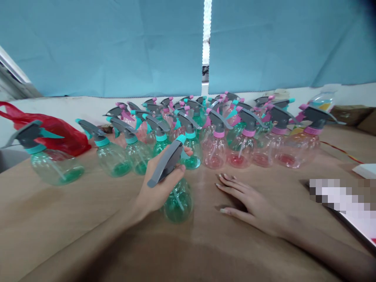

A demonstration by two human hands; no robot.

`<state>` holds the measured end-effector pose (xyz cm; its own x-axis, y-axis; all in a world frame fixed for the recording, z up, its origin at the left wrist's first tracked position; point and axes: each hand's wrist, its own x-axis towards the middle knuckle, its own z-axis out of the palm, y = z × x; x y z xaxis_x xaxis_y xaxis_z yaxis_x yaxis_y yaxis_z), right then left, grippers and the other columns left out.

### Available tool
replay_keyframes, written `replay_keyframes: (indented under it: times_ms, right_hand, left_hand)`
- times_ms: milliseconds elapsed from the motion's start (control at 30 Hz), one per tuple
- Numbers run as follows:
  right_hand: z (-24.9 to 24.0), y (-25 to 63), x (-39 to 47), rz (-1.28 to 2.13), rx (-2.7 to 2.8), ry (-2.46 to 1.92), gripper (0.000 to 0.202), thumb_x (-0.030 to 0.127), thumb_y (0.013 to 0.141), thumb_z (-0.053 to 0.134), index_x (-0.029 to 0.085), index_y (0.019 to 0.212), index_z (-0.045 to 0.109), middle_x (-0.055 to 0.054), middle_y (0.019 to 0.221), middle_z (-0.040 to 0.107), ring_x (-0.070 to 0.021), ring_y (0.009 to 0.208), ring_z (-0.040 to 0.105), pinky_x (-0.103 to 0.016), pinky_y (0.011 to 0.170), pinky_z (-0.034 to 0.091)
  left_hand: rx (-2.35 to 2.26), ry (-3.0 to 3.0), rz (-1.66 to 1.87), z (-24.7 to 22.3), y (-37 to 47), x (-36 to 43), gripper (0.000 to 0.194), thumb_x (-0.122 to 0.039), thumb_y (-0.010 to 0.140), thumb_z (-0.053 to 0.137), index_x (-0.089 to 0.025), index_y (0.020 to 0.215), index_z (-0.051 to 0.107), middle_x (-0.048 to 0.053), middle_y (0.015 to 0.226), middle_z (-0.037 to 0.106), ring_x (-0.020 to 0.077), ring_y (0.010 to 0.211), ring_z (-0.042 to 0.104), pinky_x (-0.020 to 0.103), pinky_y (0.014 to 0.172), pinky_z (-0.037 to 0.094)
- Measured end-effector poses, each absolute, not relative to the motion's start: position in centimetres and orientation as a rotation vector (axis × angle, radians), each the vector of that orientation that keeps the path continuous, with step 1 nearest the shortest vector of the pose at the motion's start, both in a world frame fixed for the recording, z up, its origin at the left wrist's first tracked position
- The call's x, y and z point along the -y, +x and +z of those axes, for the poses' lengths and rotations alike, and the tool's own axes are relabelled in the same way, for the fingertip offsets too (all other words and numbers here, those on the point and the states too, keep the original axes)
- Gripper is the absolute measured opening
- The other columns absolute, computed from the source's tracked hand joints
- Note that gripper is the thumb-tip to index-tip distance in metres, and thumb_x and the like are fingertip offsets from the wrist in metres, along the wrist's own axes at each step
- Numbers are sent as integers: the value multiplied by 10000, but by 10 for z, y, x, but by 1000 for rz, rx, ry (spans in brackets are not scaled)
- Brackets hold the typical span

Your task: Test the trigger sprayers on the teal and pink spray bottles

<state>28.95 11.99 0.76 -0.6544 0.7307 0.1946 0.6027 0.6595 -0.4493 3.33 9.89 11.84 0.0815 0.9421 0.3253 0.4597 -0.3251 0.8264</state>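
My left hand (160, 184) is wrapped around the neck of a green spray bottle (178, 203) with a grey and teal trigger head, near the middle of the table. The bottle is clear green plastic, and a dip tube shows inside it. My fingers hide its collar. To the right, my right hand (249, 203) lies flat on the table with its fingers stretched out, holding nothing. Just beyond the hands stand green spray bottles (116, 159) with teal collars on the left and pink spray bottles (214, 156) with pink collars on the right.
Several more spray bottles crowd behind the front row. One green bottle (55, 166) stands apart at the left, before a red plastic bag (58, 133). A dark-edged flat object (349, 219), partly pixelated, lies at the right. Blue sheeting (132, 47) hangs behind the table (205, 250).
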Motion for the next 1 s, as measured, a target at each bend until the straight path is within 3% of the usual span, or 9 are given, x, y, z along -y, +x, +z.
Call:
replay_keyframes:
  times_ms: [267,500,667,800,1000]
  right_hand:
    - [8,289,-120,476,2545,-1070,614,540,886,486,237,1410,380,-46,1507,283,-257,1383,242,-488,1117,255]
    - [6,290,-120,477,2514,-1047,607,524,882,505,267,1414,368,-39,1507,287,-265,1380,249,-499,1114,255]
    - [8,289,-120,478,2524,-1070,610,532,882,499,263,1414,369,-39,1508,286,-268,1380,248,-503,1114,254]
    - [7,289,-119,486,2505,-1056,606,527,878,509,278,1413,369,-32,1506,293,-270,1378,252,-501,1113,258]
    - [6,290,-120,486,2497,-1050,595,520,881,510,278,1408,378,-36,1503,295,-276,1376,256,-505,1106,270]
  left_hand:
    - [-1367,1834,1204,118,34,-99,318,-237,794,527,-301,1099,594,-14,813,629,140,532,506,303,579,447]
    - [-1378,1836,1165,119,33,-98,314,-236,790,503,-298,1084,592,-61,545,474,134,430,410,296,524,387]
    - [-1362,1855,1188,121,31,-98,275,-214,755,500,-263,999,619,-28,678,531,133,511,418,274,499,340]
    - [-1367,1913,1170,121,30,-98,200,-203,758,492,-244,913,612,-35,640,491,136,549,427,272,514,325]
    - [-1317,1902,1193,116,27,-99,136,-222,759,490,-239,861,579,-16,734,552,136,581,449,273,525,338]
